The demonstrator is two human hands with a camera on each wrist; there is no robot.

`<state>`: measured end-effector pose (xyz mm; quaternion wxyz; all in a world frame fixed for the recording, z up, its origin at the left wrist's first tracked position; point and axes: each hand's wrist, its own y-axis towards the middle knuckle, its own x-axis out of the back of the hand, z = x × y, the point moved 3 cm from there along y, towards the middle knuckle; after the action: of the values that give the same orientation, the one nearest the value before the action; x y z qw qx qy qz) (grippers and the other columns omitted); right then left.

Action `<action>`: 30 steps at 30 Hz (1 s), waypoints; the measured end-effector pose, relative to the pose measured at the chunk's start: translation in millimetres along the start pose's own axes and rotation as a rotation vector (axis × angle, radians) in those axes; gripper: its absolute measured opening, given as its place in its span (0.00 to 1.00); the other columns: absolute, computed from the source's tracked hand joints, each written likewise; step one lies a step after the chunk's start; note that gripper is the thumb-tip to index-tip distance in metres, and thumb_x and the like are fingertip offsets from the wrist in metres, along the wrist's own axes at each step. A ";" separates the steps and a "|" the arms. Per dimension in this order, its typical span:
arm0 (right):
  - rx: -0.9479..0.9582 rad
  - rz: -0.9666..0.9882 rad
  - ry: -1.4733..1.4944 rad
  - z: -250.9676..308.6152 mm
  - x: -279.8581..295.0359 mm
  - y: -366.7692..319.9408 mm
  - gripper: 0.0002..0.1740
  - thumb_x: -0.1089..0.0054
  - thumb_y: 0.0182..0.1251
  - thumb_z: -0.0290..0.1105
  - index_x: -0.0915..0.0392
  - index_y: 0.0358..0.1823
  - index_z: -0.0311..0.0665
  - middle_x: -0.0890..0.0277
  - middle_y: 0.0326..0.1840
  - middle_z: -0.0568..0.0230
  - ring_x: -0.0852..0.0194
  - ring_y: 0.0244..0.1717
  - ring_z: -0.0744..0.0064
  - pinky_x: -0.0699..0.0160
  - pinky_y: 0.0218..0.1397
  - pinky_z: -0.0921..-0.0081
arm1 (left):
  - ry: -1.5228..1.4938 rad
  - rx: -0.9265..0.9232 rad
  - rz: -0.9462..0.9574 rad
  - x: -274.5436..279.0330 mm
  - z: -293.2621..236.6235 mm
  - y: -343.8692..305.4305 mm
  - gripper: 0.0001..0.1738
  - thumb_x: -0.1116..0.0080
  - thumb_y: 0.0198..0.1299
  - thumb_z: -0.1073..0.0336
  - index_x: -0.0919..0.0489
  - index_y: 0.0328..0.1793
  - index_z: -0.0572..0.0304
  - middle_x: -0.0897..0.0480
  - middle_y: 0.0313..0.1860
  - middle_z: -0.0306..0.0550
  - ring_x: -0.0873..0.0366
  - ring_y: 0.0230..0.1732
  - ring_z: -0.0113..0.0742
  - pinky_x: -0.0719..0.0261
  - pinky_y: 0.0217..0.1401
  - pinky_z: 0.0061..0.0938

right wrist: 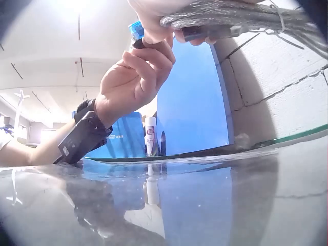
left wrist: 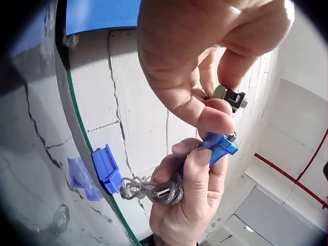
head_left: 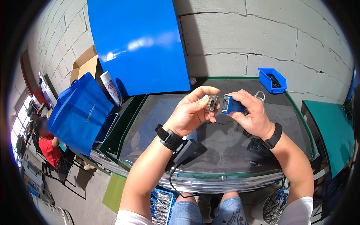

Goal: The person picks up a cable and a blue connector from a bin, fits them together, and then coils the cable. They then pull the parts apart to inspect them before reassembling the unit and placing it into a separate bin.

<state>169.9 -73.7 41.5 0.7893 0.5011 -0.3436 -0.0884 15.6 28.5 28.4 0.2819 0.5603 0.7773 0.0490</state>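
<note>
My left hand [head_left: 185, 116] pinches a small metal-faced D-sub connector [head_left: 212, 103] between thumb and fingers, above the table. Facing it across a narrow gap is a translucent blue serial connector [head_left: 233, 105], which my right hand [head_left: 258, 117] holds with its pin end pointing left. A bundled grey cable [left wrist: 177, 190] trails from the right hand, and a USB plug [left wrist: 162, 193] shows among its loops in the left wrist view. Seen from the right wrist, the cable bundle [right wrist: 225, 16] hangs close to the camera and the blue connector [right wrist: 137, 31] is partly covered by fingers.
The dark glossy tabletop [head_left: 221, 146] has a green edge. A blue bin [head_left: 272, 80] stands at its back right corner. To the left are a blue bag [head_left: 80, 110], a spray can [head_left: 111, 88] and a tall blue panel [head_left: 140, 45]. Cable-filled containers sit below; a seated person is far left.
</note>
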 end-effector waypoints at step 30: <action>0.109 0.055 0.099 -3.6 -4.8 -5.2 0.33 0.40 0.42 0.10 0.39 0.51 0.42 0.30 0.42 0.56 0.28 0.40 0.57 0.28 0.42 0.72 | 0.041 0.008 0.116 -11.3 -4.0 -4.7 0.19 0.47 0.64 0.61 0.29 0.58 0.61 0.23 0.40 0.51 0.23 0.34 0.32 0.20 0.38 0.28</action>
<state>169.7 -71.2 33.9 0.7789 0.5378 -0.3219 -0.0230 12.1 17.7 34.2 0.2604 0.6042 0.7495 0.0737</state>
